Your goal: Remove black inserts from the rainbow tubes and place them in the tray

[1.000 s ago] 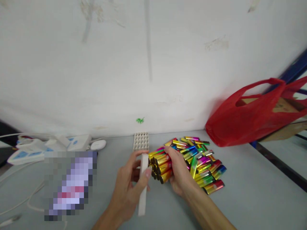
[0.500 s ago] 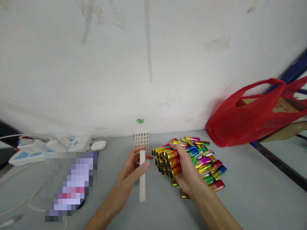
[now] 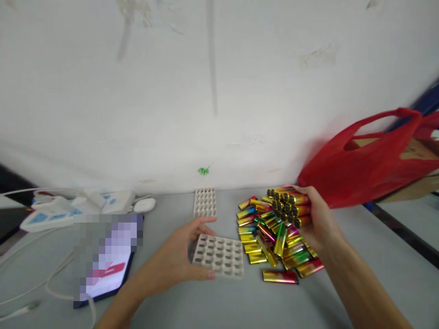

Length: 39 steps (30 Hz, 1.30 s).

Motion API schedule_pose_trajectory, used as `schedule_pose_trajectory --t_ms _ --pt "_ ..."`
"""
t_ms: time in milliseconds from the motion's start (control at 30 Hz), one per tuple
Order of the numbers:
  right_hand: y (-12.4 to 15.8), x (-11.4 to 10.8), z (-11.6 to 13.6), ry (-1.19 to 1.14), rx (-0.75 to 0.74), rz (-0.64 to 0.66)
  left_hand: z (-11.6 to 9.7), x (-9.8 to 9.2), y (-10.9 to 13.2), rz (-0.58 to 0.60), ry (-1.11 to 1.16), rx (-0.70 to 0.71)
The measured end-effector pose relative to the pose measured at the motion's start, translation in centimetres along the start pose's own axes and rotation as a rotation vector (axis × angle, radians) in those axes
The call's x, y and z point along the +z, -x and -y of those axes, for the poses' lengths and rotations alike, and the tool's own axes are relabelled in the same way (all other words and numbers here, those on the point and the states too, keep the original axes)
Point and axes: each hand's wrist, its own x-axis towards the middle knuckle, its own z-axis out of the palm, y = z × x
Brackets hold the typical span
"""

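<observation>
My left hand [image 3: 183, 256] spans the left side of a white tray [image 3: 221, 258] with rows of oval holes. Its thumb lies along the tray's front edge and its fingers reach the back edge; the palm side is partly hidden. My right hand [image 3: 318, 219] is wrapped around a bundle of shiny gold lighters [image 3: 286, 203], their dark ends facing left. Below and left of this bundle lies a loose heap of lighters [image 3: 255, 246] in metallic gold, red, green and pink. One lighter [image 3: 280, 276] rests at the heap's front.
A second white holed tray [image 3: 205, 202] stands near the wall. At left are a phone-like device [image 3: 111, 274] with a partly blurred screen, a power strip [image 3: 116, 201], a white case [image 3: 144, 205] and cables. A red bag [image 3: 363, 169] with cardboard sits at right.
The tray in my left hand has turned from edge-on to its holed face and come lower. My right hand has carried the bundle of lighters right, uncovering the heap.
</observation>
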Motion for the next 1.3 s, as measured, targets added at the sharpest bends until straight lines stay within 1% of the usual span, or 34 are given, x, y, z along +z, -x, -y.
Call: schedule_pose_trajectory --t_ms 67,133,233,300,367,400,433,467,533,567,600,667,800,933,1033,1200,1300 --pt "-0.5 -1.1 0.9 0.039 -0.009 -0.078 -0.3 -0.2 0.2 -0.035 -0.163 -0.027" --pt "-0.9 -2.1 1.4 0.077 -0.021 -0.118 -0.5 -0.4 0.4 -0.049 -0.286 -0.034" --pt "-1.2 -3.3 1.3 0.127 -0.053 -0.146 -0.9 -0.5 0.7 -0.100 -0.419 0.059" --pt "-1.1 -3.7 0.7 0.169 -0.073 -0.160 -1.3 0.2 0.8 -0.174 -0.439 0.144" --pt "-0.9 -3.9 -0.2 0.223 -0.093 -0.165 -2.2 1.7 0.5 -0.260 -0.397 0.195" --pt "-0.7 -3.8 -0.7 0.255 -0.108 -0.162 -2.8 2.9 0.2 -0.283 -0.370 0.221" --pt "-0.6 -3.7 -1.2 0.290 -0.126 -0.157 -3.4 4.2 -0.2 -0.282 -0.364 0.253" --pt "-0.5 -3.5 -1.7 0.328 -0.146 -0.147 -4.1 5.6 -0.7 -0.273 -0.360 0.283" --pt "-0.3 -3.1 -2.4 0.418 -0.197 -0.120 -5.4 8.5 -2.1 -0.206 -0.354 0.356" --pt "-0.3 -2.9 -2.7 0.469 -0.229 -0.106 -5.9 9.7 -3.0 -0.185 -0.359 0.371" --pt "-0.3 -2.7 -2.9 0.524 -0.268 -0.094 -6.3 10.6 -3.9 -0.159 -0.372 0.378" --pt "-0.2 -2.3 -3.2 0.635 -0.360 -0.076 -6.6 11.8 -5.8 -0.154 -0.394 0.388" --pt "0.0 -1.7 -3.6 0.809 -0.525 -0.069 -6.2 12.3 -9.3 -0.219 -0.413 0.389" --pt "0.2 -1.3 -4.4 0.871 -0.625 -0.031 -5.5 12.5 -11.1 -0.206 -0.408 0.396" --pt "0.2 -1.3 -5.0 0.880 -0.687 0.000 -5.0 12.8 -11.4 -0.209 -0.415 0.434" --pt "0.0 -1.9 -5.9 0.877 -0.799 0.049 -4.1 13.2 -11.1 -0.262 -0.437 0.515" --pt "-0.1 -2.4 -6.4 0.878 -0.866 0.075 -3.3 13.6 -11.0 -0.288 -0.445 0.540"
